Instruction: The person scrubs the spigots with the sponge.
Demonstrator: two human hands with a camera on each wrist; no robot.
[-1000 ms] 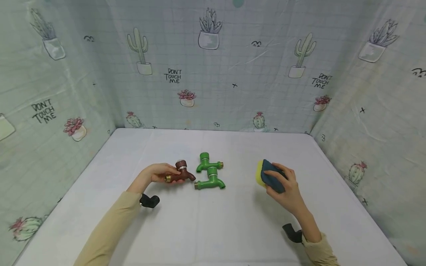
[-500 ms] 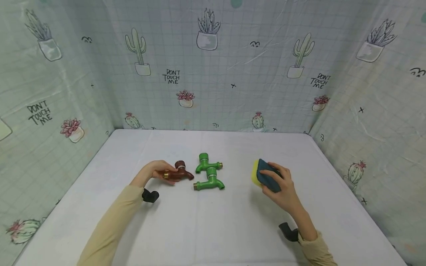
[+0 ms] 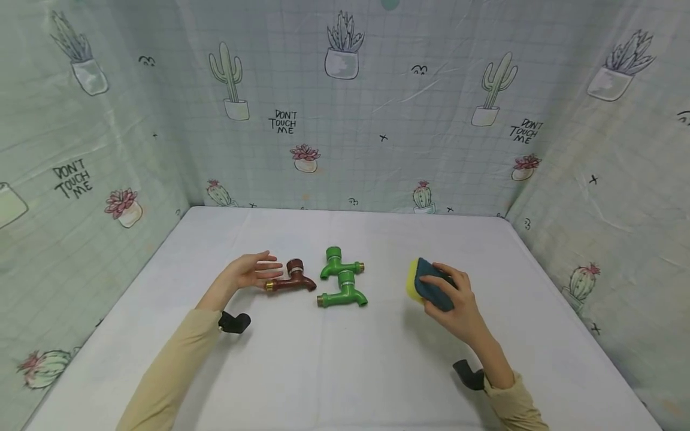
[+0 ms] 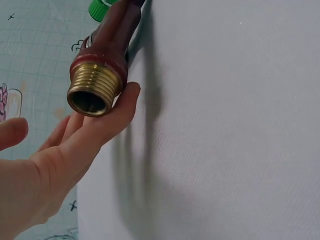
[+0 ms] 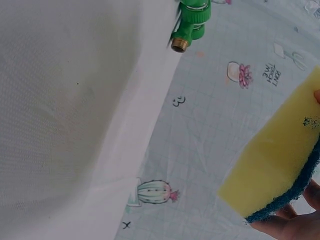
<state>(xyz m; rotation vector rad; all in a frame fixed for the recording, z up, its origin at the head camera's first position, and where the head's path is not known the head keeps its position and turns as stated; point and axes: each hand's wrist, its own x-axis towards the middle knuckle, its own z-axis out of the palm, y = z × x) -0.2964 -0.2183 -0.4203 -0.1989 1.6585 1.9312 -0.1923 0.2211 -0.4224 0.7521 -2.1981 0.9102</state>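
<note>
A brown faucet (image 3: 296,282) lies on the table at centre left, its brass threaded end (image 4: 95,82) facing my left hand (image 3: 248,273). That hand's fingers are extended beside the faucet, the thumb held away from it. In the left wrist view the fingers lie by the brass end; whether they touch it I cannot tell. My right hand (image 3: 458,308) grips a sponge (image 3: 433,288), yellow foam with a dark blue scouring side, above the table's right half. Two green faucets lie to the right of the brown one: a rear one (image 3: 335,267) and a front one (image 3: 346,294).
A white cloth covers the table (image 3: 334,371). Printed fabric walls (image 3: 377,108) with cactus drawings enclose it at the back and sides. A black piece (image 3: 235,323) sits at the left wrist and another (image 3: 469,375) at the right wrist.
My left hand has let go of the brown faucet, its fingers straightening and drawing off to the left. The right hand has shifted slightly left with the sponge.
</note>
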